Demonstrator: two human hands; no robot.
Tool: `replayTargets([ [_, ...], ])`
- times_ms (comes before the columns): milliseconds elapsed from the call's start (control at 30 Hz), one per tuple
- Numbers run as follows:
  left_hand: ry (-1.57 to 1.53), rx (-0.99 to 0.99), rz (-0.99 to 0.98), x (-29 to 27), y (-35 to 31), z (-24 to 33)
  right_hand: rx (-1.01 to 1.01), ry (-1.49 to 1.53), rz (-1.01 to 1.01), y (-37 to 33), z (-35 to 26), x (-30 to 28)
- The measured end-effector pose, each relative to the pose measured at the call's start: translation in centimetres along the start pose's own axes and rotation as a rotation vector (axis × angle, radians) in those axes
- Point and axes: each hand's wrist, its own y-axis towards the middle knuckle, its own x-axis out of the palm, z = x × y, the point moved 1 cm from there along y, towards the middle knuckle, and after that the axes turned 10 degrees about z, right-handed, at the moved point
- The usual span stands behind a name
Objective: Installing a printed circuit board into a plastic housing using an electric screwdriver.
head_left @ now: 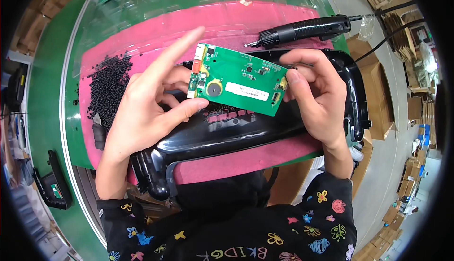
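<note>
A green circuit board [239,69] with a white label, a round dark buzzer and white connectors at its left end is held up between my hands. My left hand [163,88] grips its left end, thumb at the lower corner and index finger stretched past the top. At the right end, my right hand [314,83] pinches the board between thumb and fingers; a small dark thing shows by the thumb tip. Below the board lies a long, glossy black plastic housing [236,131], its middle partly hidden by the board and my hands.
A pink mat [208,171] covers the green bench. Black screws [111,86] lie heaped at the left. A black electric screwdriver [302,30] rests behind the housing, its cable running right. Clear plastic trays [189,1] stand at the back. Another black housing [53,183] sits far left.
</note>
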Motion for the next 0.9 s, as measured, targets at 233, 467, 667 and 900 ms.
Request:
replayTargets([
  [233, 0.545, 0.213, -0.381, -2.0, -0.1, 0.0, 0.042, -0.148, -0.612, 0.8, -0.8, -1.9],
  [467, 0.608, 0.141, -0.427, -1.6, 0.0, -0.1, -0.085, -0.358, -0.55, 0.6, 0.1, -1.2],
  [667, 0.612, 0.157, -0.299, -1.6, 0.2, -1.0, -0.129, -0.453, -0.481, 0.9, 0.7, -0.9],
  [900, 0.776, 0.086, -0.337, -0.7, 0.3, -0.8, -0.202, -0.552, -0.486, 0.3, 1.2, -0.3],
])
